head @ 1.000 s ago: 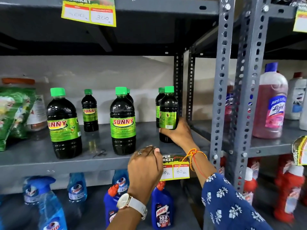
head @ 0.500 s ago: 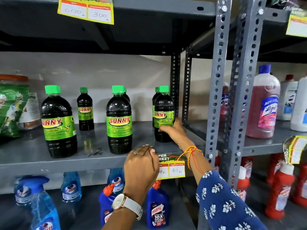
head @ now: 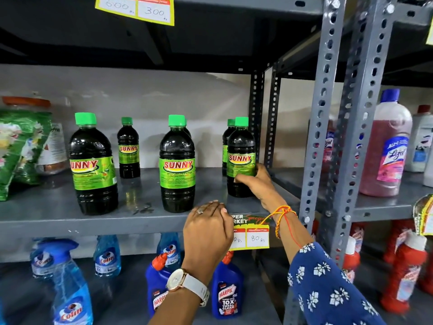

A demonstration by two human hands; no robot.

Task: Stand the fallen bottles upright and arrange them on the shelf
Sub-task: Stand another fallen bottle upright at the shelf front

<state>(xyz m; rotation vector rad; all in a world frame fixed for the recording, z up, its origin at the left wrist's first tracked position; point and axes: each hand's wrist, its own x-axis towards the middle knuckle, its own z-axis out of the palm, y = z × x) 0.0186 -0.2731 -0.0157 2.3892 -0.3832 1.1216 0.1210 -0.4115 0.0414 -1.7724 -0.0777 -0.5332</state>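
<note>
Several dark Sunny bottles with green caps stand upright on the grey shelf [head: 58, 214]. My right hand [head: 256, 181] grips the lower part of the rightmost small bottle [head: 241, 146], whose label faces me; another small bottle [head: 228, 137] stands right behind it. Two large bottles stand at the left [head: 92, 165] and in the middle [head: 177, 165], and a small one [head: 128, 151] sits further back. My left hand [head: 207, 228] rests with curled fingers on the shelf's front edge, holding nothing.
A green packet [head: 18, 148] and a jar sit at the shelf's left end. Grey slotted uprights [head: 321, 127] stand just right of my right hand. Pink cleaner bottles fill the neighbouring shelf; blue spray bottles and blue and red cleaner bottles stand below. A yellow price tag [head: 254, 238] hangs on the edge.
My right hand has turned the rightmost small bottle so that its Sunny label now faces forward. My left hand has stayed on the shelf edge.
</note>
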